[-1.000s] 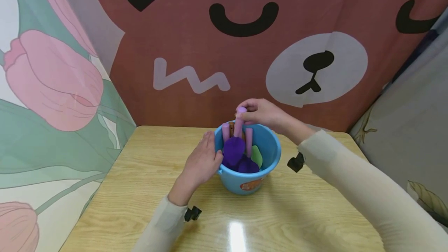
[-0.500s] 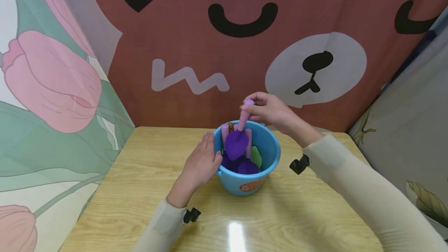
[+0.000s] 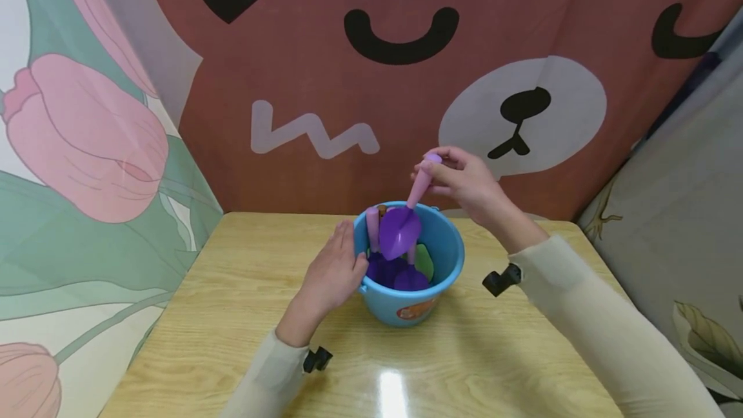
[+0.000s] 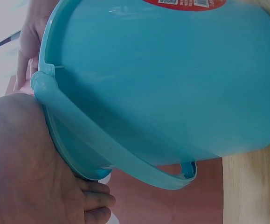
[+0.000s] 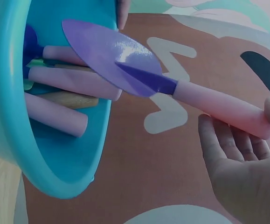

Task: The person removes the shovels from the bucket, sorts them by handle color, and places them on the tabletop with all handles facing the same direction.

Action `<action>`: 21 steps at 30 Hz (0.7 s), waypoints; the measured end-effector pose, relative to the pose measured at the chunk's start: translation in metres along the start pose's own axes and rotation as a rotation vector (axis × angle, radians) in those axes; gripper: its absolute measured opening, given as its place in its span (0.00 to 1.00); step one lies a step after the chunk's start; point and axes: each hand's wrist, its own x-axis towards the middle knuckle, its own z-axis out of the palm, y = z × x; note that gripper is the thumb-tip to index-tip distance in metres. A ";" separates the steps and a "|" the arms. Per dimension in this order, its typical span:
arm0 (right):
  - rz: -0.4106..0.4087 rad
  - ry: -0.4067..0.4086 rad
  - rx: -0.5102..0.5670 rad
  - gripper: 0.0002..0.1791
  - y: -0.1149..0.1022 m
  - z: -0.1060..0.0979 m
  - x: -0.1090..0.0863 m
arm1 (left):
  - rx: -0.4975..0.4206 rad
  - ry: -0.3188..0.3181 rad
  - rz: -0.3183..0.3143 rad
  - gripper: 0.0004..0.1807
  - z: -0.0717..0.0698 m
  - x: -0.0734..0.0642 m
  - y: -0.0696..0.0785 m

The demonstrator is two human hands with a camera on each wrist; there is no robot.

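A purple trowel (image 3: 400, 232) with a pink handle hangs blade-down over the mouth of a blue bucket (image 3: 449, 247). My right hand (image 3: 464, 179) pinches the end of its handle (image 5: 223, 106) between thumb and fingers. Against the bucket's left rim rests my left hand (image 3: 333, 269), its fingers straight; the left wrist view shows the palm touching the rim, beside the bucket's lowered carrying handle (image 4: 111, 144). Inside the bucket stand several more pink-handled tools (image 5: 58, 114), with purple blades (image 3: 411, 278) downward. A light green piece (image 3: 425, 263) and a wooden handle (image 5: 69, 99) are partly hidden among them.
The bucket stands on a light wood table (image 3: 261, 250). A brown curtain with a bear face (image 3: 325, 179) hangs behind the table's far edge. Floral cloth (image 3: 87, 140) hangs on the left and grey cloth (image 3: 667, 211) on the right.
My right hand has lifted the trowel up and to the right, so its blade has risen from among the other tools. My left hand has stayed at the rim.
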 end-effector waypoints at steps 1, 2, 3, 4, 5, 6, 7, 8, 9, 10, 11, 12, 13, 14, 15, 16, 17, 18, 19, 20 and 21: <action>-0.003 0.015 0.009 0.29 0.000 -0.001 -0.001 | 0.003 0.001 0.002 0.40 0.000 0.000 0.000; -0.006 0.029 0.024 0.29 0.000 -0.002 -0.002 | 0.004 0.002 0.006 0.40 0.000 0.000 0.000; -0.010 0.044 0.039 0.29 0.000 -0.002 -0.003 | 0.005 0.002 0.008 0.40 0.001 0.000 0.000; -0.017 0.056 0.057 0.29 0.000 -0.003 -0.004 | 0.006 0.002 0.009 0.40 0.001 0.000 0.000; -0.022 0.068 0.079 0.29 0.000 -0.003 -0.005 | 0.006 0.003 0.011 0.40 0.001 0.000 0.000; -0.027 0.079 0.103 0.29 0.000 -0.004 -0.006 | 0.008 0.004 0.014 0.40 0.001 -0.001 -0.001; -0.033 0.091 0.123 0.29 0.001 -0.004 -0.006 | 0.006 0.008 0.018 0.39 0.001 -0.001 -0.001; -0.038 0.103 0.143 0.29 0.000 -0.005 -0.006 | 0.002 0.012 0.022 0.39 0.001 -0.001 -0.001; -0.042 0.114 0.156 0.29 0.000 -0.005 -0.007 | 0.000 0.013 0.022 0.39 0.001 -0.001 -0.001; -0.045 0.126 0.164 0.29 0.001 -0.006 -0.007 | -0.004 0.018 0.026 0.39 0.001 -0.001 -0.001; -0.043 0.139 0.170 0.30 0.001 -0.006 -0.007 | -0.009 0.021 0.030 0.39 0.001 -0.001 -0.001; -0.040 0.156 0.166 0.30 0.001 -0.007 -0.008 | -0.013 0.020 0.028 0.39 0.001 -0.001 -0.001; -0.037 0.174 0.157 0.31 0.002 -0.008 -0.009 | -0.018 0.017 0.026 0.39 0.001 -0.001 -0.001; -0.032 0.191 0.150 0.31 0.002 -0.009 -0.010 | -0.021 0.012 0.022 0.40 0.001 -0.002 -0.001; -0.026 0.208 0.139 0.32 0.002 -0.010 -0.011 | -0.021 0.006 0.018 0.40 0.001 -0.002 -0.001; -0.022 0.226 0.130 0.32 0.002 -0.011 -0.011 | -0.023 0.004 0.017 0.40 0.001 -0.002 -0.001; -0.019 0.243 0.120 0.32 0.002 -0.013 -0.012 | -0.022 -0.002 0.014 0.39 0.001 -0.002 -0.001; -0.017 0.260 0.110 0.32 0.002 -0.014 -0.013 | -0.020 -0.004 0.012 0.39 0.001 -0.002 -0.001; -0.017 0.272 0.109 0.32 0.002 -0.015 -0.014 | -0.019 -0.003 0.013 0.39 0.001 -0.002 -0.001; -0.017 0.282 0.109 0.32 0.002 -0.017 -0.015 | -0.018 -0.001 0.015 0.39 0.001 -0.002 -0.001; -0.017 0.291 0.117 0.31 0.001 -0.019 -0.016 | -0.015 0.001 0.016 0.39 0.001 -0.002 -0.001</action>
